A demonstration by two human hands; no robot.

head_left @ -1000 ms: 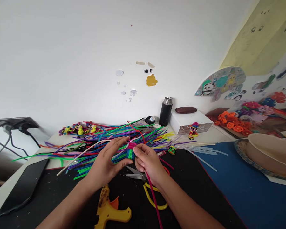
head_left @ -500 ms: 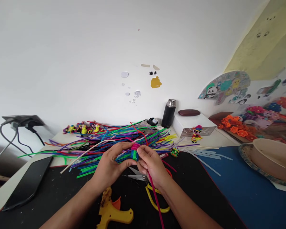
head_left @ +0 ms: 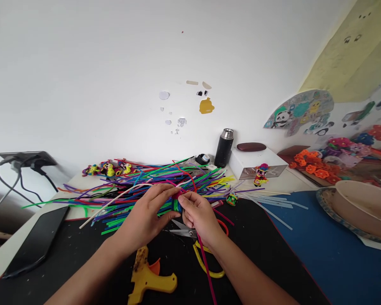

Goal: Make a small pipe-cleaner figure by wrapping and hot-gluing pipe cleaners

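Between my two hands is a small pipe-cleaner figure [head_left: 177,206] with pink, green and blue bands, partly covered by fingers. My left hand [head_left: 150,210] grips it from the left, thumb below and fingers above. My right hand [head_left: 197,212] pinches at its right side. A long magenta pipe cleaner [head_left: 205,262] hangs from my right hand toward the front edge of the view. Scissors [head_left: 206,258] with yellow and red-orange handles lie under my right hand. Below my left wrist rests a yellow glue gun [head_left: 149,277] with an orange trigger.
A heap of colourful pipe cleaners [head_left: 127,203] spreads behind my hands. A phone [head_left: 36,243] lies left on the black mat [head_left: 257,258]. A black flask [head_left: 224,148], white box [head_left: 257,163] and finished figure [head_left: 260,174] stand at the back; a basin [head_left: 358,207] sits right.
My left fingers have closed further over the pink top of the figure, which shows less now. Both hands stay together around it, and the view has shifted slightly.
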